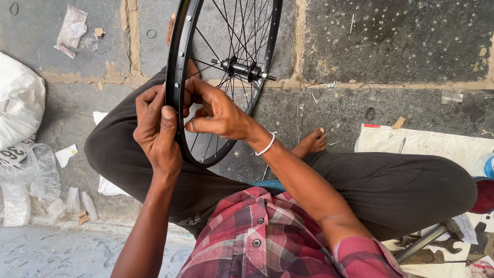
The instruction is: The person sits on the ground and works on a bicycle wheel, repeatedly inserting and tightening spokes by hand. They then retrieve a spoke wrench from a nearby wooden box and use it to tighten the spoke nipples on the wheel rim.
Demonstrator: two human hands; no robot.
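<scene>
Between the crossed legs, a bicycle wheel [221, 72] stands upright. Left hand [157, 131] grips its black rim; right hand [218, 114] pinches a spoke [193, 139] near the rim. Spoke fitting seems underway; next needs fine fingertip turning.

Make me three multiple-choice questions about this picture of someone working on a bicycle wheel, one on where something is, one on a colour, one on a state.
1. Where does the left hand rest?
A. on the wheel rim
B. on the stone floor
C. on the white sack

2. What colour is the rim?
A. red
B. black
C. yellow

3. How does the wheel stand?
A. flat on the floor
B. hung on a wall
C. upright over the person's lap

Answers:
1. A, its fingers wrap the rim's edge.
2. B, the rim shows plain black against the grey floor.
3. C, it stands on edge between both hands, with the right hand among the spokes.
</scene>
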